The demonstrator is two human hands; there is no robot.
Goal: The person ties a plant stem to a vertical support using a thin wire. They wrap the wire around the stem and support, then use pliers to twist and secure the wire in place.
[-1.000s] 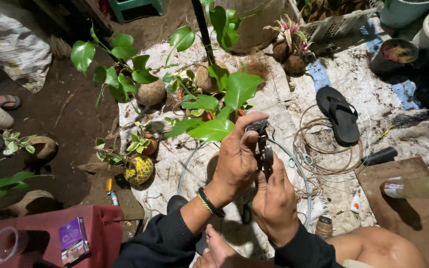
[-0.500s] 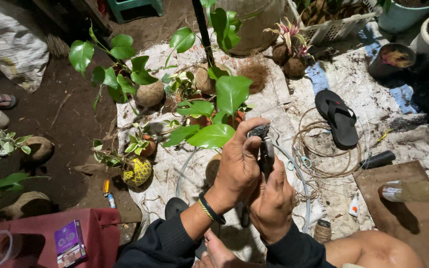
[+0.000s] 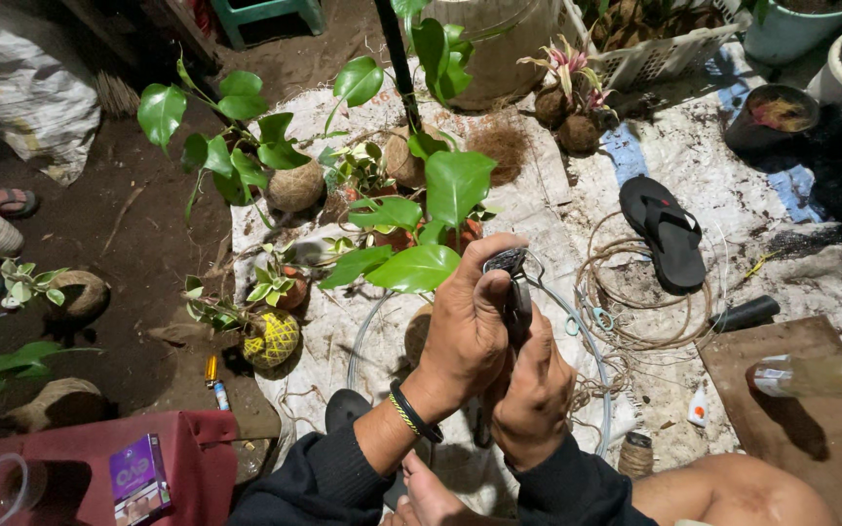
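Both hands meet at centre frame over a white ground sheet [image 3: 557,209]. Left hand [image 3: 465,326] is wrapped over the head of a dark metal hand tool [image 3: 512,282], likely pliers or cutters; thumb lies across the top, fingers curled tight around it. Right hand [image 3: 535,390] sits just below, fingers closed on the lower part of the same tool, touching the left hand. What the tool's tip bites on is hidden behind the fingers.

Tool reads as stiff, fairly heavy for its size, smooth metal; best gripped low on the handles for leverage, with the upper hand steadying the head. A thin pale wire [image 3: 592,341] loops out just beside the hands: springy, light, likely to whip if released, so hold it near the cut point.

Large green leaves [image 3: 416,268] of a potted plant touch the left hand's knuckles; soft, easily torn. Near right: coil of brown vine or rope [image 3: 635,292], a black sandal [image 3: 669,234]. Lower left: red stool [image 3: 80,472]. A husk-wrapped plant ball in yellow netting [image 3: 273,338] sits left of the hands.
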